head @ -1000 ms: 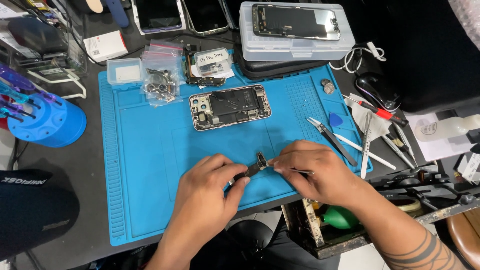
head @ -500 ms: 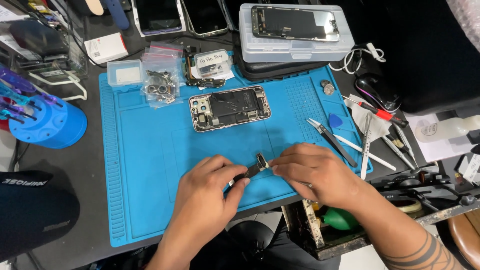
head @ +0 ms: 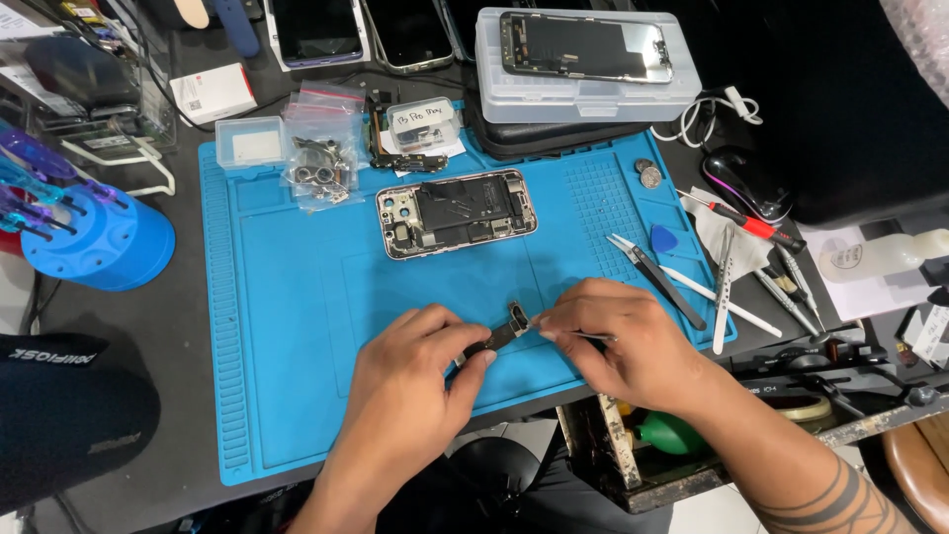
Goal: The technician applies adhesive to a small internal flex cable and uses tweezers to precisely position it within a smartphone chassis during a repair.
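My left hand pinches a small dark phone part, a flex piece with a metal end, just above the blue work mat. My right hand holds thin metal tweezers whose tip meets that part. Farther up the mat lies an opened phone with its insides showing.
Loose tweezers, a red-handled screwdriver and picks lie at the mat's right edge. Small bags of parts and a clear box sit at the mat's top. A blue screwdriver stand is left; a grey case with a screen is behind.
Both hands stay at the same spot near the mat's front edge. The small part has turned slightly between my fingers, and my right hand's tweezers have shifted on it.
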